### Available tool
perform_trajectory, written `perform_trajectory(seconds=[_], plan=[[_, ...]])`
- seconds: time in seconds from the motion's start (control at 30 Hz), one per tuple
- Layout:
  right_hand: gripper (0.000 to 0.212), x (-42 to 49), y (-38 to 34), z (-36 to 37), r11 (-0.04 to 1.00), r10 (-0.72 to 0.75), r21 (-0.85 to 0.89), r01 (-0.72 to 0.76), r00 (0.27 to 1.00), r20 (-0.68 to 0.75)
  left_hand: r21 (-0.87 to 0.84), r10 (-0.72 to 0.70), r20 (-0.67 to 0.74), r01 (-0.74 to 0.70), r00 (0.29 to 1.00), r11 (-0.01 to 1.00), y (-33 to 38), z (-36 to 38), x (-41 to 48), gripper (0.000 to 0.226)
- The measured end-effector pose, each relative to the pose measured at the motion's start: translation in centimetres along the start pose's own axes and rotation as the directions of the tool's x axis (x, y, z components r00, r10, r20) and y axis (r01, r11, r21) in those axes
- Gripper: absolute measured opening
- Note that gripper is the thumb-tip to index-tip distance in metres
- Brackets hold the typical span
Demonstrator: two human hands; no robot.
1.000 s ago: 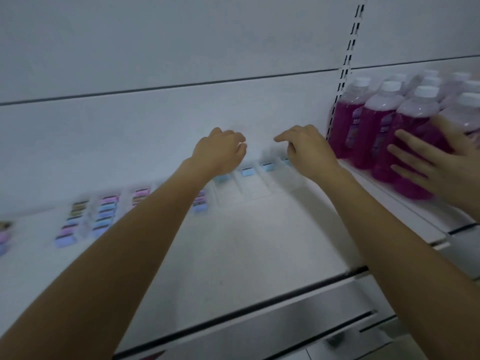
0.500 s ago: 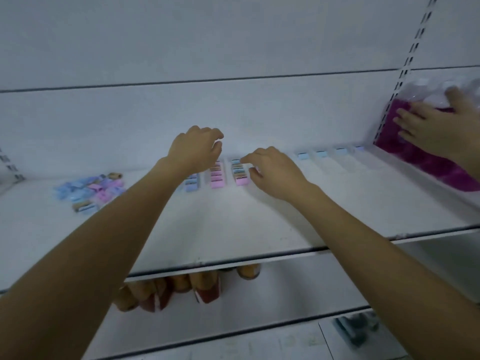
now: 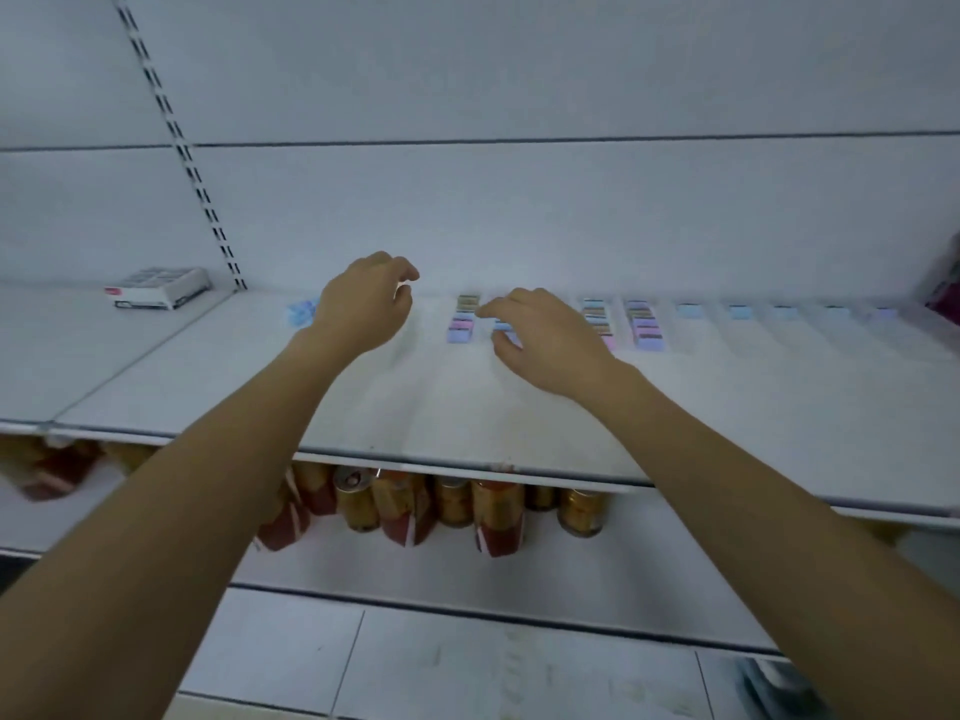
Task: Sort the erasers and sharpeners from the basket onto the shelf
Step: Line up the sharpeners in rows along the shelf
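Pastel erasers (image 3: 461, 324) are ranked in columns under the right hand (image 3: 550, 345), likely for tidy display; whether one is pinched cannot be told. The left hand (image 3: 363, 304) is held loosely curled, empty.

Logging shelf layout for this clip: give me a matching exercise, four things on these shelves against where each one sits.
Things:
1. white box
2. loose blue pile
3. cans
4. single pale blue pieces

Places:
A. on the lower shelf
B. spaced in a row to the right of the right hand
C. far left, beyond the slotted upright
D. just left of the left hand

Pairs: 1-C, 2-D, 3-A, 4-B
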State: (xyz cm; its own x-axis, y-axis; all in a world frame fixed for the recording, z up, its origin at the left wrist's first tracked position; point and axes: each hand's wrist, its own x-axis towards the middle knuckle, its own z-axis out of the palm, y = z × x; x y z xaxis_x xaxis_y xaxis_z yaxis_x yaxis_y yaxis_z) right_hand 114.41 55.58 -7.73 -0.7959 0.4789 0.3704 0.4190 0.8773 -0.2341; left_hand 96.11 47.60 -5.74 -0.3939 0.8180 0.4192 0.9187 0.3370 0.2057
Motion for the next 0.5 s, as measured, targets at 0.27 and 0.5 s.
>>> perform_trajectory(seconds=[0.27,0.5], plan=[[0.037,3.1,-4.0,2.4,0.997,0.002,0.071,-0.008,0.997,0.076,-0.036,-0.064,0.023,0.065,0.998,0.997,-6.8,-0.3,-1.2,0.031],[0.036,7.0,-8.3,6.1,0.99,0.102,0.088,-0.115,0.985,0.142,-0.059,0.022,0.125,-0.015,0.992,0.998,-13.6,-0.7,0.3,0.032]])
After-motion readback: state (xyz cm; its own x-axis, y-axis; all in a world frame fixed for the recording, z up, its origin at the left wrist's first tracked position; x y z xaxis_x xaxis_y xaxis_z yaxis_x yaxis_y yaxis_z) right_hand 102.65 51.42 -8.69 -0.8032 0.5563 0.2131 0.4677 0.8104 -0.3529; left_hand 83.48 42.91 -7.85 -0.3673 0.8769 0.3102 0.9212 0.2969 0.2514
